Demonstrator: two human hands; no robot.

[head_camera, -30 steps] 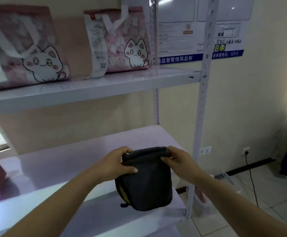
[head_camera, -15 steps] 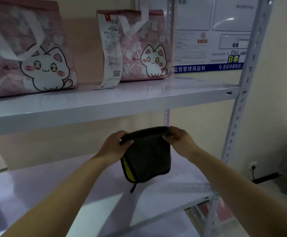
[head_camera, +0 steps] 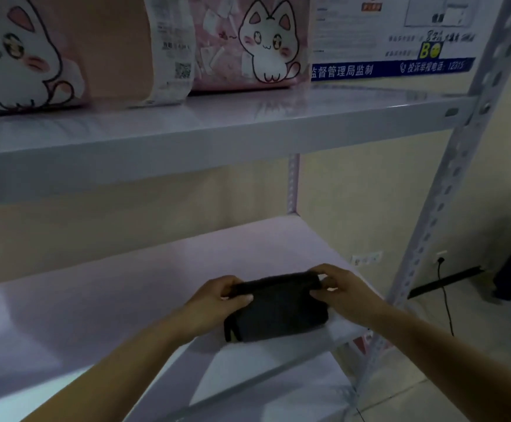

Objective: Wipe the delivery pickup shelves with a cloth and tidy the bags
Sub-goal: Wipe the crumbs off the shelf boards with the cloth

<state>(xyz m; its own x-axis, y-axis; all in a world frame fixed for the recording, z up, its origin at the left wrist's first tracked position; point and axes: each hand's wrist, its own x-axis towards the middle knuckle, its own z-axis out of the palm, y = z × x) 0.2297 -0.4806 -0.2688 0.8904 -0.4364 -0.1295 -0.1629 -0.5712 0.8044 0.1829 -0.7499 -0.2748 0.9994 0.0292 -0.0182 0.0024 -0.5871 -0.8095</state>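
Hands [head_camera: 217, 295] [head_camera: 344, 289] pinch dark folded cloth [head_camera: 277, 309].

Dark folded cloth [head_camera: 277, 310] on lower shelf [head_camera: 96, 306]; two pink cat bags [head_camera: 248, 44] upright on upper shelf [head_camera: 217, 129].

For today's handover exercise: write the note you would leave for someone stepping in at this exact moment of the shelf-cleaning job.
Left hand and right hand: each has a grip on one top corner of the folded dark cloth.
Cloth: held low over the front right of the middle shelf; whether it touches cannot be told.
Bags: two pink cat bags, one left and one right, stand on the upper shelf, the right one with a long receipt hanging.
Done: no sign of wiping visible.
Left: wipe the shelves, tidy the bags.
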